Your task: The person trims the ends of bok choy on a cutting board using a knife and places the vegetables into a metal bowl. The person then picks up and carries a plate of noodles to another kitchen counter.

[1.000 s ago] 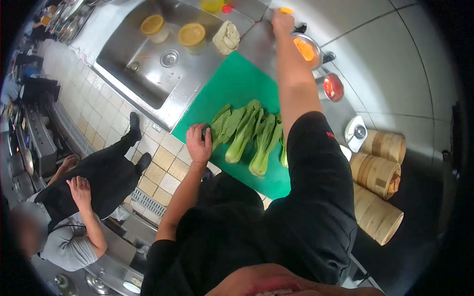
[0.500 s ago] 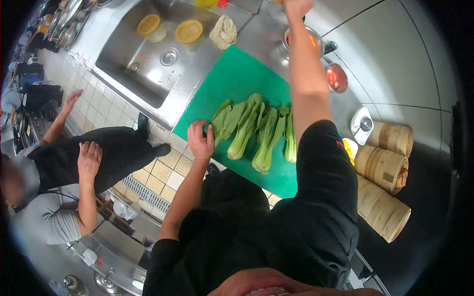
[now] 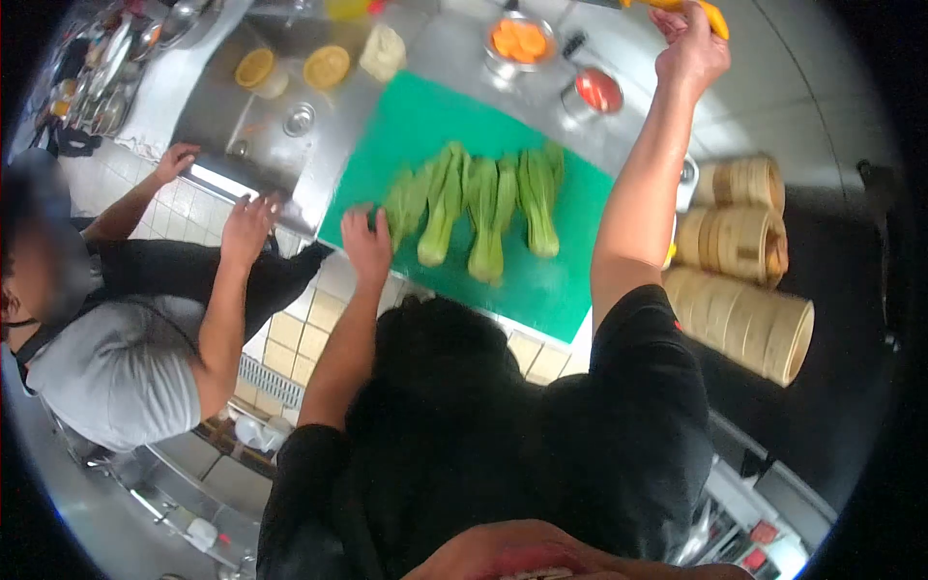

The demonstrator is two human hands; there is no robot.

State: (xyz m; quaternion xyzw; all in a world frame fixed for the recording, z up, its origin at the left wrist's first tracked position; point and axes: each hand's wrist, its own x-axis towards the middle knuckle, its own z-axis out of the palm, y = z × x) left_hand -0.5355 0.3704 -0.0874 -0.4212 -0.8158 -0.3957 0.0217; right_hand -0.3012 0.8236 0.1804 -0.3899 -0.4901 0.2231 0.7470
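Observation:
Several heads of bok choy (image 3: pixel 491 213) lie in a row on a green cutting board (image 3: pixel 565 290), leaves toward the far side and pale stems toward me. My left hand (image 3: pixel 366 242) rests with its fingers on the board's left edge, just beside the leftmost leaves, and holds nothing. At the top right, raised beyond the board, my right hand (image 3: pixel 692 53) is closed around the yellow-orange handle of a knife (image 3: pixel 716 19). Most of its blade is cut off by the top of the view.
Metal bowls with orange slices (image 3: pixel 520 41) and red pieces (image 3: pixel 598 90) stand behind the board. Left is a sink (image 3: pixel 217 116) with yellow-lidded tubs (image 3: pixel 327 66) and a cloth (image 3: pixel 384 53). Bamboo steamers (image 3: pixel 744 319) sit right. Another person (image 3: pixel 126 358) stands at the sink's left.
My right hand has moved right, with the knife's handle now showing in it. My left hand stays at the board's left edge. The other person has come closer, hands now at the sink's edge.

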